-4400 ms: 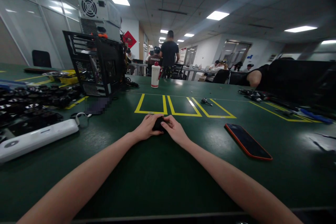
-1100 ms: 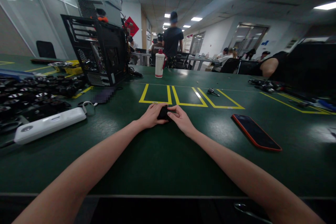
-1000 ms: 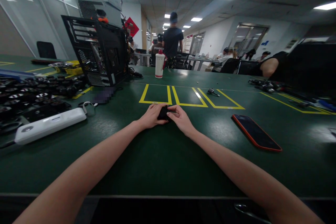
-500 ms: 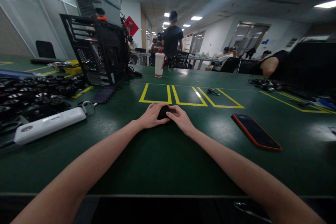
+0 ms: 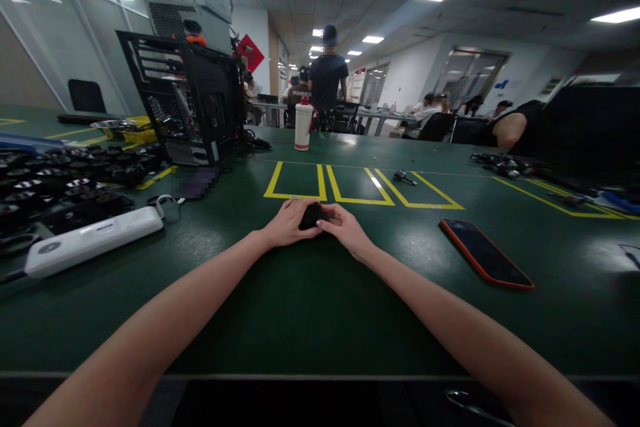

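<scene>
Between my two hands is a small black rounded object (image 5: pixel 311 216), low over the green table (image 5: pixel 320 307); its kind I cannot make out. My left hand (image 5: pixel 289 223) curls around its left side, fingers over the far edge and thumb along the near edge. From the right, my right hand (image 5: pixel 344 228) pinches it with thumb and fingertips. Fingers cover much of the object. Just beyond the hands are yellow tape outlines (image 5: pixel 295 197) on the table. In the rightmost outline lies a small dark metal-and-black part (image 5: pixel 404 177).
A phone with an orange edge (image 5: pixel 486 253) lies at right. To the left are a white power strip (image 5: pixel 95 240), a heap of black parts (image 5: pixel 65 177) and an open computer case (image 5: pixel 195 100). A white bottle (image 5: pixel 303 125) stands farther back. Other people (image 5: pixel 329 77) are beyond the table.
Both hands stay around the black object with hardly any shift in the fingers. The whole view has tilted very slightly.
</scene>
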A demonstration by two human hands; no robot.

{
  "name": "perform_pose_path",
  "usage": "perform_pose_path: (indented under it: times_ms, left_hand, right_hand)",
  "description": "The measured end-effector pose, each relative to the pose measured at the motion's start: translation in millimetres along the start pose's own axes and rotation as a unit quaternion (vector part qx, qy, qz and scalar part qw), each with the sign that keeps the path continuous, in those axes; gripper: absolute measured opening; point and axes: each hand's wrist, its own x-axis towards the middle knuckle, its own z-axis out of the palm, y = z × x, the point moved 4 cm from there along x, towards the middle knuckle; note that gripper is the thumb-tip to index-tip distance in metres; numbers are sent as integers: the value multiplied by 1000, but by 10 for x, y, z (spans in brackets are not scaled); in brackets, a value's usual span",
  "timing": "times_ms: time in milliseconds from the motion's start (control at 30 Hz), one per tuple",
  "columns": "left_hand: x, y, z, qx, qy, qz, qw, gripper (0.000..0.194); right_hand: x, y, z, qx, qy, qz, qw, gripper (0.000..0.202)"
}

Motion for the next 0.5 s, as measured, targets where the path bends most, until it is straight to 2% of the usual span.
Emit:
perform_pose_path:
  times_ms: [167, 333, 433, 500]
  left_hand:
    - [4, -1, 0, 2, -4, -2, 1000, 58]
    - [-3, -30, 20, 7, -3, 13, 1000, 73]
    - [-9, -56, 33, 15, -4, 14, 1000, 68]
    - [-11, -67, 38, 20, -4, 13, 1000, 64]
  right_hand:
    - [-17, -3, -20, 9, 3, 24, 1000, 27]
    - [21, 56, -35, 25, 25, 57, 998, 29]
    - [38, 48, -30, 19, 8, 68, 997, 32]
    - [37, 11, -28, 12, -11, 51, 999, 31]
